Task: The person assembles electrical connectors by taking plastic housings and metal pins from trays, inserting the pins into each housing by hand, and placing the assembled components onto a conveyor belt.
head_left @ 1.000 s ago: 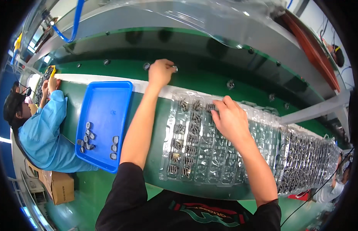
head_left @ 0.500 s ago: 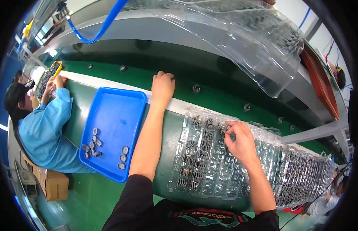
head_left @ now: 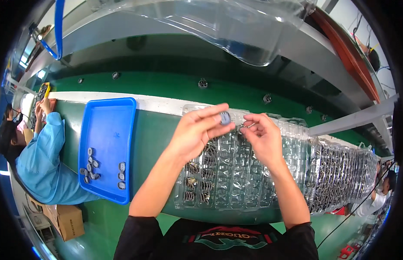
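My left hand (head_left: 196,130) pinches a small round grey part (head_left: 225,118) between thumb and fingers, over the clear plastic blister tray (head_left: 227,190). Close beside it, my right hand (head_left: 263,134) has thumb and forefinger together on a small metal piece (head_left: 245,127), too small to name more exactly. Rows of thin metal pieces (head_left: 206,186) fill the left pockets of the blister tray beneath my hands. To the left lies a blue tray (head_left: 108,104) holding several round grey parts (head_left: 93,164).
Beyond the white ledge (head_left: 158,103), a green conveyor belt (head_left: 167,86) carries several round parts (head_left: 203,83). More filled blister trays (head_left: 340,177) line the right. A clear plastic cover (head_left: 249,39) hangs above. A person in blue (head_left: 41,160) works at left, near a cardboard box (head_left: 65,219).
My left hand has come back from the belt's edge, now with a grey part in it. My right hand has lifted from the blister tray, and the two hands have come together.
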### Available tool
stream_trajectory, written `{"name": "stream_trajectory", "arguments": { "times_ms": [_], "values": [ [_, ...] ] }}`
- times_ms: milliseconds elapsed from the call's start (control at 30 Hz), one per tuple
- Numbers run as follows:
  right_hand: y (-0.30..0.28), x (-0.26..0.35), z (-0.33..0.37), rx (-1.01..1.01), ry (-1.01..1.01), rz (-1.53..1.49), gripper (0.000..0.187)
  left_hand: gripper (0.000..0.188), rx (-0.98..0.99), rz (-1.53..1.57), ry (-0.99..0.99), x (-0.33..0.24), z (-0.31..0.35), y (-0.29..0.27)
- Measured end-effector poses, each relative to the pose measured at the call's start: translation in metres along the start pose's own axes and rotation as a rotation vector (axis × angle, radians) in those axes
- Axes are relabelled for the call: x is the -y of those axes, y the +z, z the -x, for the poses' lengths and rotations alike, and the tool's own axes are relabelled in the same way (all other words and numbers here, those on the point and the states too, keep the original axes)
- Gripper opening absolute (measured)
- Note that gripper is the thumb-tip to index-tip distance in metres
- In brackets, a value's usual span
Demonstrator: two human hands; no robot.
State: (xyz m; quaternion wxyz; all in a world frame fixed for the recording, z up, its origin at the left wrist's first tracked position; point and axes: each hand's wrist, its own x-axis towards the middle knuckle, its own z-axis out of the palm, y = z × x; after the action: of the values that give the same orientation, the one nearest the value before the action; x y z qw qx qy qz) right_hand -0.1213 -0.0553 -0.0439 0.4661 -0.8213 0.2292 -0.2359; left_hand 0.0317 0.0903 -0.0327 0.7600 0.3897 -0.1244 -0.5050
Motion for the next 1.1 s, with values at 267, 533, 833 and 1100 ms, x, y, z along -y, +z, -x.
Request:
{"name": "stream_trajectory", "arguments": {
  "times_ms": [267,533,833,1100],
  "values": [
    [-0.004,0.009,0.008,0.041,0.132,-0.139,0.014,0.029,0.098,0.007,0.038,0.026,0.012,0.001],
    [0.000,0.003,0.015,-0.062,-0.146,-0.115,0.018,0.026,0.005,-0.339,0.040,0.033,0.013,0.013],
    [0.005,0.016,0.013,-0.168,-0.408,0.153,0.019,0.014,-0.122,-0.635,-0.085,0.028,0.016,0.014],
    [0.009,0.011,0.024,-0.198,-0.443,0.254,0.025,0.014,-0.001,-0.540,-0.161,0.022,0.019,0.017]
  ]
}}
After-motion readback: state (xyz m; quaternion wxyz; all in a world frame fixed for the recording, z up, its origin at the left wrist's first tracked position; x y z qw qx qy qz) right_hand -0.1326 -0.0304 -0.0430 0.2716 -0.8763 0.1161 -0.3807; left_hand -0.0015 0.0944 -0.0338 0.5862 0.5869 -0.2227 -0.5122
